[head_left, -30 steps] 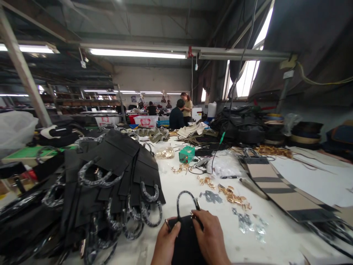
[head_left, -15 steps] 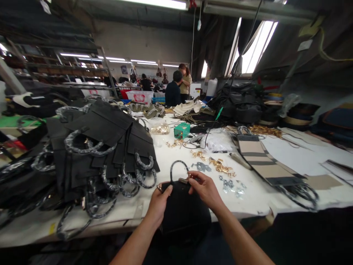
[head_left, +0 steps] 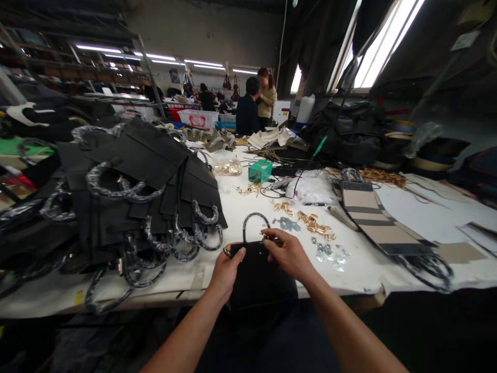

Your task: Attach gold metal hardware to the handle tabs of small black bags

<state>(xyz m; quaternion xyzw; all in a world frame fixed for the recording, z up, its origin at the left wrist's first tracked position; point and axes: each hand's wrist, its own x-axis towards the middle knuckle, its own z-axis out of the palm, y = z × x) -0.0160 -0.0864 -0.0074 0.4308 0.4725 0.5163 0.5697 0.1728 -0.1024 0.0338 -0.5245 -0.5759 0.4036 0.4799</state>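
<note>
My left hand [head_left: 227, 272] grips the upper left edge of a black handbag [head_left: 262, 282], thumb on its front. A gold ring-shaped thing [head_left: 227, 252] shows at that hand's fingers; I cannot tell whether it is worn or held. The bag's wrapped loop handle [head_left: 256, 214] stands up from the top edge. At the top right of the bag, the fingertips of my right hand [head_left: 287, 254] pinch a small gold metal fitting [head_left: 265, 236]. A small bright spot shows on the bag's front near these fingers.
Black bag pieces with wrapped handles [head_left: 143, 160] pile up on the left. Beyond my hands lie gold fittings [head_left: 315, 224], thin metal plates [head_left: 287, 224], a green box [head_left: 260, 171] and a clear plastic bag [head_left: 312, 187]. Striped panels [head_left: 388, 223] lie right. People stand far back.
The view has shifted a little. A long gold bar seen along the bag's top edge under my right fingers no longer shows there, and the bright spot on the front is now exposed.
</note>
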